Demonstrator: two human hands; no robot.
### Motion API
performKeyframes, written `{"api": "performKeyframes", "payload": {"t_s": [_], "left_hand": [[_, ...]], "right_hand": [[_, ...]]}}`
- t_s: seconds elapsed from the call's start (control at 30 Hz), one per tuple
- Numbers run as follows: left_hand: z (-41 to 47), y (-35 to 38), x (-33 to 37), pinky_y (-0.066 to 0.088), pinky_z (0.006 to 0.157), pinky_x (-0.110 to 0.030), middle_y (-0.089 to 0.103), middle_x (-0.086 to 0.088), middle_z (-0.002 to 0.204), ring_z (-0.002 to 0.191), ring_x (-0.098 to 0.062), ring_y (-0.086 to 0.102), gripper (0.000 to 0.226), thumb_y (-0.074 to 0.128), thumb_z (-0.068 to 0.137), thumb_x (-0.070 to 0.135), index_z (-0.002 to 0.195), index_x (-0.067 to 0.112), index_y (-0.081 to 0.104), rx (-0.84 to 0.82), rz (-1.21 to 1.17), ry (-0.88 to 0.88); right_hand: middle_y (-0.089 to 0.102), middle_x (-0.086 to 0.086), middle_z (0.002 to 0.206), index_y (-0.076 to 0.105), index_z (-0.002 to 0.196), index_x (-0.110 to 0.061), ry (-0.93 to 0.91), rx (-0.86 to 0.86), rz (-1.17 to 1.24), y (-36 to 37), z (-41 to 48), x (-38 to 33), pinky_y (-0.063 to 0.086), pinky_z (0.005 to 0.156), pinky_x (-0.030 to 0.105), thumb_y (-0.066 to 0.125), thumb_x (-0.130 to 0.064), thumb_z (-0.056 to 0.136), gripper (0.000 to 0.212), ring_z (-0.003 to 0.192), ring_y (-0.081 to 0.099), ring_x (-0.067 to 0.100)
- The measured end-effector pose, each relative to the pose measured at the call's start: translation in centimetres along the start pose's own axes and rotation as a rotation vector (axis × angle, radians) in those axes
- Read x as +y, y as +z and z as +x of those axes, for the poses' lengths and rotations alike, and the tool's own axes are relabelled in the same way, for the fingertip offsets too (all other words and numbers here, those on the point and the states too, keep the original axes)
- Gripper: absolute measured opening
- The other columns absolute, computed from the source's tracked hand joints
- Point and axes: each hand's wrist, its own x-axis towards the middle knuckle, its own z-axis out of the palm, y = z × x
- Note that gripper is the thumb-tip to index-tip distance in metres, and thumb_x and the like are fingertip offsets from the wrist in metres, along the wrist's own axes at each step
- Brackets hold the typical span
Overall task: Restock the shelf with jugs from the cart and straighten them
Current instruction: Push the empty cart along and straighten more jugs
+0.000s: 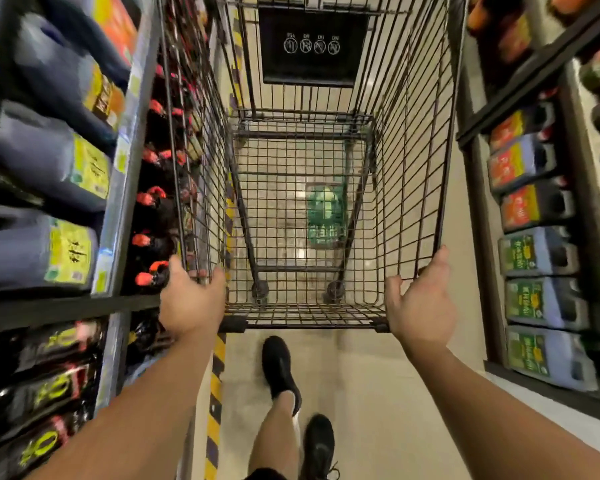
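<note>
Cart is gripped at both near rim corners: left hand is curled over the left corner, right hand over the right. No jugs are seen inside it. Dark jugs are ranged on the left shelf, green-labelled jugs on the right. Unloading is judged done. Next, the cart should be released and the rows checked for alignment.

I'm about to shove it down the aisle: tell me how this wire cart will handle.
The cart probably rolls lightly: its basket looks empty, floor showing through the mesh, wheels underneath. The wire frame should stay stiff. With shelves close on both sides, it may snag.
</note>
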Motion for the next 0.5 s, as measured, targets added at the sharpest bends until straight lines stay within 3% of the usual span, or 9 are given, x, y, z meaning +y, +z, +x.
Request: {"api": "performKeyframes", "payload": {"t_s": [0.1, 0.3, 0.4, 0.5], "left_hand": [[2.4, 0.4, 2.5, 0.040, 0.064, -0.037, 0.065, -0.013, 0.085, 0.080, -0.037, 0.060, 0.044, 0.067, 0.080, 0.046, 0.110, 0.019, 0.048, 0.000, 0.009, -0.013], [5.9, 1.2, 5.7, 0.044, 0.056, -0.032, 0.060, 0.002, 0.073, 0.068, -0.031, 0.060, 0.039, 0.063, 0.080, 0.046, 0.111, 0.027, 0.048, -0.024, -0.023, -0.011], [6.9, 1.3, 7.1, 0.054, 0.061, -0.041, 0.063, -0.001, 0.075, 0.068, -0.032, 0.060, 0.041, 0.065, 0.082, 0.042, 0.113, 0.023, 0.047, -0.029, -0.030, 0.009], [8.0, 1.5, 8.3, 0.052, 0.061, -0.040, 0.062, -0.002, 0.075, 0.068, -0.032, 0.058, 0.042, 0.065, 0.083, 0.040, 0.114, 0.021, 0.046, -0.025, -0.020, 0.006]], "right_hand": [[0.042, 0.014, 0.142, 0.012, 0.149, -0.018, 0.007, 0.001, 0.001, 0.2, 2.8, -1.7, 0.050, 0.069, 0.044, 0.051, -0.039, 0.086, 0.077, 0.089, 0.064, 0.038], [0.041, 0.013, 0.146, 0.016, 0.149, -0.015, 0.027, 0.016, 0.013, 0.5, 7.1, -4.1, 0.049, 0.071, 0.042, 0.053, -0.038, 0.084, 0.079, 0.093, 0.063, 0.038], [0.042, 0.014, 0.144, 0.016, 0.149, -0.014, 0.016, 0.029, 0.009, 0.7, 8.7, -4.8, 0.048, 0.068, 0.041, 0.055, -0.038, 0.084, 0.080, 0.089, 0.063, 0.037], [0.042, 0.015, 0.143, 0.017, 0.149, -0.012, 0.010, 0.030, 0.014, 0.7, 9.9, -5.5, 0.049, 0.069, 0.041, 0.056, -0.037, 0.085, 0.079, 0.091, 0.063, 0.037]]}}
